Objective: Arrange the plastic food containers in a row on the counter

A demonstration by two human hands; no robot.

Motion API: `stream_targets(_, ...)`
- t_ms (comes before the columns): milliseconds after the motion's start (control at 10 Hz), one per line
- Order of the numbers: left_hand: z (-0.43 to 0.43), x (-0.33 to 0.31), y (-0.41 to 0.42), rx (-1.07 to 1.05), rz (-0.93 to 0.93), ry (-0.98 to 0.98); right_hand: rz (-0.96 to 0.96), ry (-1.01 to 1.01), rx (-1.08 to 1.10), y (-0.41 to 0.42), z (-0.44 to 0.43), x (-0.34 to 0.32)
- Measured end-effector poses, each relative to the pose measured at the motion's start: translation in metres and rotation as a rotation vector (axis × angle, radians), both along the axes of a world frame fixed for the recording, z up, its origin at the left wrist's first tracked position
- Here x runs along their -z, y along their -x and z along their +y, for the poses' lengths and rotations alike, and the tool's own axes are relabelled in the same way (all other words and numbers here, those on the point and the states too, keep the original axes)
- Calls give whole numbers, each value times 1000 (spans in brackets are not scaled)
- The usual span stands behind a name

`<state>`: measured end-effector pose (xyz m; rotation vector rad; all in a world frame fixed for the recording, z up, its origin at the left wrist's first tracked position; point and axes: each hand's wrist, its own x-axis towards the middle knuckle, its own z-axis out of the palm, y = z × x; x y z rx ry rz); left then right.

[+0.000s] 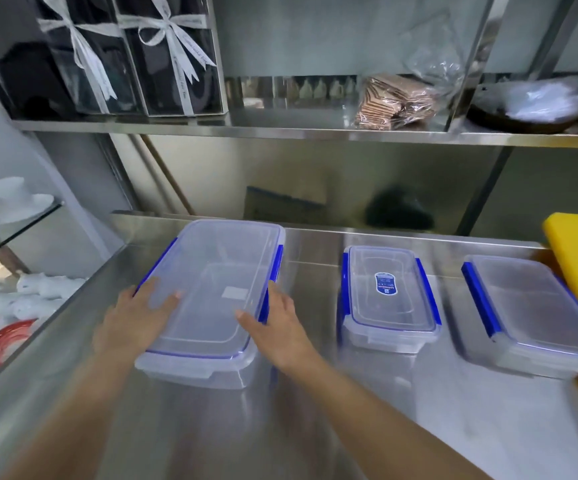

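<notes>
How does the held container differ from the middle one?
The held container looks larger than the middle container. The left hand and right hand grip the held one; the middle one stands untouched. The middle lid carries a blue label; the held one's a pale one. Both are clear, with blue clips.

Middle container [389, 299] lid: carried a blue sticker [386, 284]; its print was too small to read.
Left container [211, 299] lid: bore a pale blank-looking label [235, 292].
Ribbons [176, 39] on far shelf boxes: faint script, illegible.
</notes>
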<state>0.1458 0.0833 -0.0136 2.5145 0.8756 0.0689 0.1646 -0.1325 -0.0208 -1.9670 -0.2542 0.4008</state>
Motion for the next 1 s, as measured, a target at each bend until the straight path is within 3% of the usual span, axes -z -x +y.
stream_targets(600,-42,6,5,75,3,-152,3,101,17,6,-28,8)
stream_targets(1000,-47,-4,4,121,73,-169,-68,416,15,9,-42,-7)
